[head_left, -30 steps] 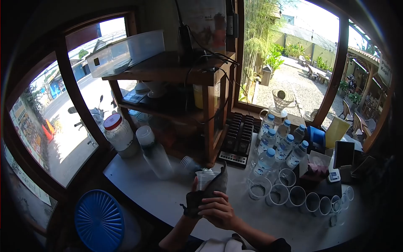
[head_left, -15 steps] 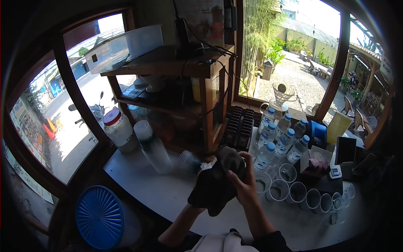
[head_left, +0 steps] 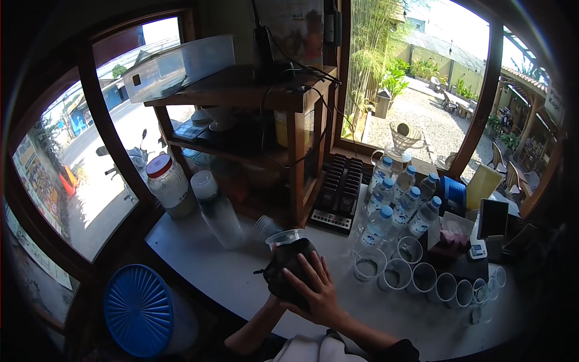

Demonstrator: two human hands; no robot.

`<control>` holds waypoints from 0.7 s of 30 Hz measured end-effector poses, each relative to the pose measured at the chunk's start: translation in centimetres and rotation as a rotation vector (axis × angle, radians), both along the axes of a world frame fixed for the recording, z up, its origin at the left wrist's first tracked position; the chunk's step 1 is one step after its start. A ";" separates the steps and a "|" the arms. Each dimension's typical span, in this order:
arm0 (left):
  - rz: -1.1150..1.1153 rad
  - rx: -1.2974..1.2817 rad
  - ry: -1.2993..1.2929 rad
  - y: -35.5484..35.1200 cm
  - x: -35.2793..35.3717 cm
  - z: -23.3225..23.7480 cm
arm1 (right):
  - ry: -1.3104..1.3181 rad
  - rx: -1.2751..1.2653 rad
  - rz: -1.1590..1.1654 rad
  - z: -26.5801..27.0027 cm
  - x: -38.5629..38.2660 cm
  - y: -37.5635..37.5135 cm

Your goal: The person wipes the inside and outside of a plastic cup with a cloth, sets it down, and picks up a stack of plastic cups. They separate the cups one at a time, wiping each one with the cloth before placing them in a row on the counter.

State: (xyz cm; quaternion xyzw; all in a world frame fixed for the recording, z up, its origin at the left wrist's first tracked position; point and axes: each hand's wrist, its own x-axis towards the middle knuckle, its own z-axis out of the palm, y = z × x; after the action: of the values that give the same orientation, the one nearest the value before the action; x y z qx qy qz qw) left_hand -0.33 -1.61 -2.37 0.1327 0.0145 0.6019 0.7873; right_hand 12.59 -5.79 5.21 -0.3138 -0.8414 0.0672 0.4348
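Note:
A clear plastic cup [head_left: 284, 238] is wrapped in a dark cloth [head_left: 286, 268], with only its rim showing above the fabric. My right hand [head_left: 315, 289] presses on the cloth from the right, fingers spread over it. My left hand [head_left: 278, 288] is mostly hidden under the cloth and holds the cup from below; only its forearm shows. Both are above the white counter [head_left: 211, 265] near its front edge.
A row of empty clear cups [head_left: 422, 280] stands to the right, with blue-capped water bottles [head_left: 398, 205] behind. A red-lidded jar [head_left: 167, 187], a tall plastic container [head_left: 217, 211] and a wooden shelf [head_left: 253, 120] are at the left. A blue lid [head_left: 142, 311] sits below the counter.
The cloth-wrapped cup has come down and left toward me. My right hand has shifted from gripping the top of the cloth to lying flat on its side.

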 end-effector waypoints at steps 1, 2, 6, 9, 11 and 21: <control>0.070 -0.029 0.045 -1.1 0.6 0.1 | -0.074 -0.026 -0.031 -0.6 0.1 0.4; 0.140 -0.054 0.092 -1.7 1.1 0.3 | 0.035 -0.110 -0.040 -0.3 0.0 0.7; 0.548 0.108 0.865 -1.8 1.6 1.8 | 0.312 -0.292 -0.012 1.2 -1.0 1.8; 0.478 -0.081 0.605 -1.4 0.5 3.0 | 0.246 -0.190 0.017 0.8 -1.4 1.3; 0.324 -0.073 0.337 -0.1 -1.5 2.6 | 0.201 -0.103 0.058 -0.2 -1.3 0.4; 0.439 0.305 0.680 0.0 -0.7 4.8 | 1.033 -0.722 0.130 -2.2 0.6 0.3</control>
State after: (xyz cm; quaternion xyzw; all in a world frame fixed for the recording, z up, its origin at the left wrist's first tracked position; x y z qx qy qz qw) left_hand -1.07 -1.58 2.39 0.4321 0.2118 0.6724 0.5624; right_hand 13.21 -5.45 3.03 -0.3161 -0.4648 0.5160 0.6464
